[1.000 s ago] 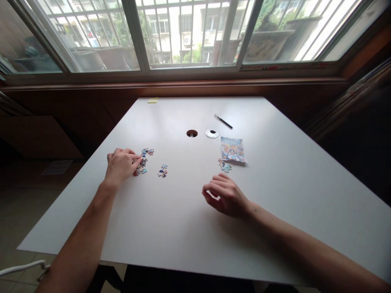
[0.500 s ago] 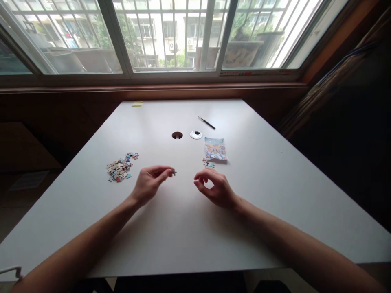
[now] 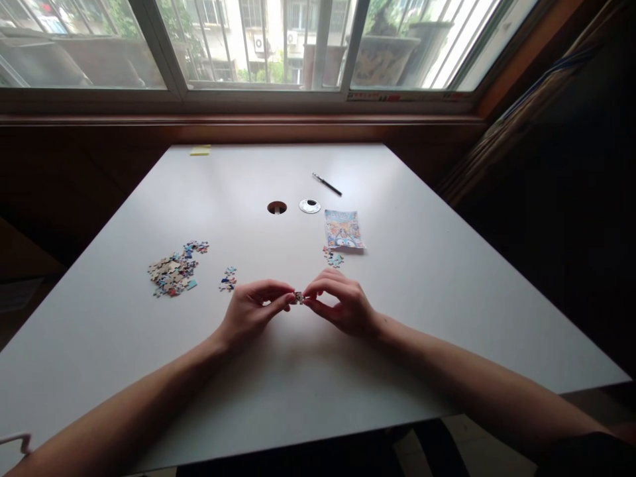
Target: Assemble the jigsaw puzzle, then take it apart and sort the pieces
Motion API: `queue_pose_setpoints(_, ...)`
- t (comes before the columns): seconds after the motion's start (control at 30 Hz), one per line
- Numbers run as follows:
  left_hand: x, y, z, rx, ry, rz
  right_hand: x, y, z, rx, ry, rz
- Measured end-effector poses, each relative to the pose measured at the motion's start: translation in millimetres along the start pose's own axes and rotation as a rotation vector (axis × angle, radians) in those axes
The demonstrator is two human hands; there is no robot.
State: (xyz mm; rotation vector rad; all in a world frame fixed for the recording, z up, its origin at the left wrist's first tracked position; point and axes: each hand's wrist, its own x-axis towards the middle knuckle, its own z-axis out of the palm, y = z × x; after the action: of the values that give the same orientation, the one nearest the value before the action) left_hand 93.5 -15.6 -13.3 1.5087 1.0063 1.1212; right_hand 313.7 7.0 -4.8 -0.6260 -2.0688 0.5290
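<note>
Pinching a puzzle piece (image 3: 299, 298) between left hand (image 3: 255, 307) and right hand (image 3: 344, 303), thumbs and fingers nearly closed on it, over smooth white tabletop (image 3: 278, 404). Patterned face toward camera; long axis unreadable. Beyond: knobbly piece pile (image 3: 172, 273) left, squarish printed packet (image 3: 344, 229) right, slim pen (image 3: 328, 184).

Bright window (image 3: 263, 50) glare, soft shadows on table (image 3: 427, 291)

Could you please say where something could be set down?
The white tabletop is bare right of the colourful printed packet and between the yellow paper slip and black pen; it is crowded around the multicoloured puzzle-piece pile, left hand and right hand.
</note>
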Motion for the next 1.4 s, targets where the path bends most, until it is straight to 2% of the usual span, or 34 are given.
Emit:
queue_pose_setpoints(0.2, 0.0, 5.1, 1.6, 0.017, -0.028, -0.01, -1.3, 0.5, -2.9, -0.038, -0.018, -0.025)
queue_pose_setpoints(0.3, -1.6, 5.6, 1.8, 0.028, 0.064, 0.058, 0.5, 12.0, -10.6, -0.103, -0.007, -0.02)
queue_pose_setpoints(0.43, -4.3, 4.3, -1.4, 0.053, 0.211, 0.233, 2.3, 41.3, -24.9, -0.355, 0.098, 0.132)
queue_pose_setpoints(0.57, -7.3, 3.6, -8.1, 0.134, 0.233, 0.382, -1.0, 63.5, -29.6, -0.476, 0.082, 0.279)
queue_pose_setpoints(0.8, -4.4, 7.6, -21.2, 0.177, 0.324, 0.437, -2.7, 65.0, -26.4, -0.5, 0.064, 0.368)
queue_pose_setpoints(0.87, 3.6, 12.3, -37.8, 0.237, 0.394, 0.453, -2.4, 64.5, -26.8, -0.504, 0.054, 0.364)
queue_pose_setpoints(0.93, 14.0, 17.2, -67.0, 0.385, 0.503, 0.466, -2.5, 65.1, -27.5, -0.507, 0.047, 0.355)
queue_pose_setpoints(1.03, 25.5, 19.0, -126.1, 0.762, 0.697, 0.347, -3.8, 67.8, -28.4, -0.516, 0.048, 0.346)
queue_pose_setpoints(1.1, 27.1, 13.5, -161.4, 0.979, 0.809, 0.187, -4.8, 70.3, -28.8, -0.516, 0.038, 0.344)
queue_pose_setpoints(1.13, 26.6, 8.8, -174.1, 1.064, 0.795, 0.116, -5.1, 71.4, -28.9, -0.515, 0.031, 0.342)
queue_pose_setpoints(1.2, 24.8, -2.6, -186.8, 1.201, 0.675, 0.054, -5.5, 72.6, -29.1, -0.509, 0.023, 0.342)
queue_pose_setpoints(1.27, 24.2, -13.1, -185.0, 1.289, 0.557, 0.032, -5.4, 72.6, -29.2, -0.507, 0.025, 0.345)
queue_pose_setpoints(1.4, 27.2, -21.0, -168.2, 1.387, 0.416, 0.042, -4.7, 70.4, -28.9, -0.513, 0.024, 0.349)
